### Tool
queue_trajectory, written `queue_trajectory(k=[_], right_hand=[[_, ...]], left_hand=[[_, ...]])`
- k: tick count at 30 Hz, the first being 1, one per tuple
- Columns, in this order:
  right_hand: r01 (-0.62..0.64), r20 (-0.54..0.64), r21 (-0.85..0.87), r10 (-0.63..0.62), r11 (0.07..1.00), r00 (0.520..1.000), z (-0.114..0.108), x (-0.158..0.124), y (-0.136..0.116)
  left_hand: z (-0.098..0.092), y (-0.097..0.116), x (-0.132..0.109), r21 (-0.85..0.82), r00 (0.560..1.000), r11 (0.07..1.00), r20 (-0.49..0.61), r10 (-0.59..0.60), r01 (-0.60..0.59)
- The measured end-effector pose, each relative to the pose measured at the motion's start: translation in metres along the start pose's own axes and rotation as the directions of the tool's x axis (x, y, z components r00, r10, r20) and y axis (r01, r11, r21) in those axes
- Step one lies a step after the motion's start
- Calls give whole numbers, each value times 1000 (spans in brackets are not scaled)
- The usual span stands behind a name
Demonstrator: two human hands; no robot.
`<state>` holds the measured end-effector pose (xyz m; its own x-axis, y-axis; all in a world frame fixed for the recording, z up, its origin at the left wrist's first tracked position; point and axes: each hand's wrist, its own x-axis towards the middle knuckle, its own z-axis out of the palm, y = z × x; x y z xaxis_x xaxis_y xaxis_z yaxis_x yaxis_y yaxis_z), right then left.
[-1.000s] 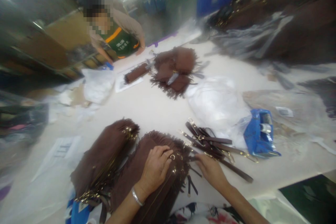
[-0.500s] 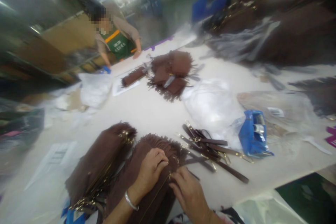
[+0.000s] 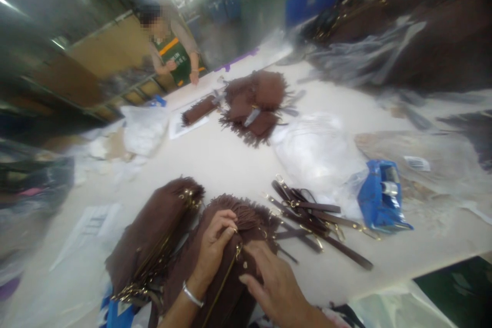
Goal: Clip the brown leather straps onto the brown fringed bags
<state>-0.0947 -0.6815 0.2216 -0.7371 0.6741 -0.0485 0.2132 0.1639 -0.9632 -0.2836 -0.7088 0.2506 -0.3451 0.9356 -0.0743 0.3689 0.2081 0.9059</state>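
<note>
A dark brown fringed bag point(image 3: 188, 271) with a gold zipper lies in front of me. My left hand point(image 3: 215, 243), with a silver bracelet at the wrist, rests on it. Thumb and fingers pinch at the bag's fringed end, where a small gold-coloured bit shows at the fingertips. Over the zipper's end hovers my right hand point(image 3: 272, 279), thumb and fingers apart. A gold zipper pull point(image 3: 239, 251) sits between the two hands. Left of this bag lies a second brown bag point(image 3: 154, 230) with a gold chain at its near end.
Brown straps with gold clips point(image 3: 307, 210) lie in a heap to the right, beside an opened blue packet point(image 3: 378, 195). Clear plastic bags point(image 3: 319, 148) spread behind them. More fringed brown pieces point(image 3: 253, 102) lie farther back. A co-worker in a green apron point(image 3: 175, 56) stands across the table.
My right hand's thumb and fingers have parted from the zipper's end. My left hand has shifted slightly, still pinching. The co-worker has raised one hand off the table.
</note>
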Motion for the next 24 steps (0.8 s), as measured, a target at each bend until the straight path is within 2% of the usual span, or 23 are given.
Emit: queue_trajectory(k=[2, 3, 5, 6, 9, 11, 12, 13, 14, 16, 17, 18, 20, 21, 22, 24], right_hand=[[-214, 108, 206, 195, 955, 975, 14, 7, -2], [-334, 199, 332, 280, 882, 939, 21, 10, -3], [-493, 370, 529, 335, 691, 867, 28, 16, -4], [-516, 411, 596, 318, 615, 854, 28, 17, -5], [-496, 423, 742, 259, 450, 868, 18, 13, -7], [-539, 484, 766, 239, 350, 842, 8, 6, 0], [-578, 524, 736, 244, 352, 816, 2, 1, 8], [-609, 551, 678, 265, 410, 792, -3, -4, 18], [-618, 545, 590, 309, 519, 780, -10, -10, 31], [-553, 410, 309, 416, 774, 812, -27, -20, 61], [-499, 294, 124, 448, 858, 844, -37, -23, 76], [-445, 167, -59, 448, 894, 878, -48, -26, 89], [-364, -42, -344, 373, 866, 927, -67, -26, 112], [-319, -96, -441, 309, 839, 946, -73, -23, 120], [-261, -114, -518, 237, 815, 965, -77, -19, 127], [-109, -60, -645, 92, 757, 994, -76, -7, 136]], left_hand=[[0, -1, -1, -9, 1000, 1000, -12, -7, 7], [0, -1, -1, -9, 1000, 1000, -19, -9, 9], [0, -2, -2, 3, 1000, 1000, -21, -11, 11], [0, -2, -2, 10, 1000, 1000, -18, -9, 9], [1, -3, -3, 28, 1000, 1000, -7, 2, -2], [3, -4, -5, 68, 1000, 997, 18, 21, -22], [5, -5, -6, 109, 998, 993, 53, 40, -46], [7, -7, -7, 165, 992, 982, 106, 69, -86], [9, -9, -9, 231, 980, 963, 170, 100, -138], [14, -13, -10, 355, 948, 903, 284, 142, -241], [17, -15, -10, 402, 936, 873, 317, 151, -277], [18, -16, -10, 436, 930, 850, 333, 154, -297], [21, -17, -8, 472, 929, 827, 336, 152, -306], [21, -16, -7, 481, 930, 821, 336, 153, -308], [21, -15, -5, 489, 930, 815, 336, 153, -310], [21, -12, -3, 500, 930, 807, 335, 154, -314]])
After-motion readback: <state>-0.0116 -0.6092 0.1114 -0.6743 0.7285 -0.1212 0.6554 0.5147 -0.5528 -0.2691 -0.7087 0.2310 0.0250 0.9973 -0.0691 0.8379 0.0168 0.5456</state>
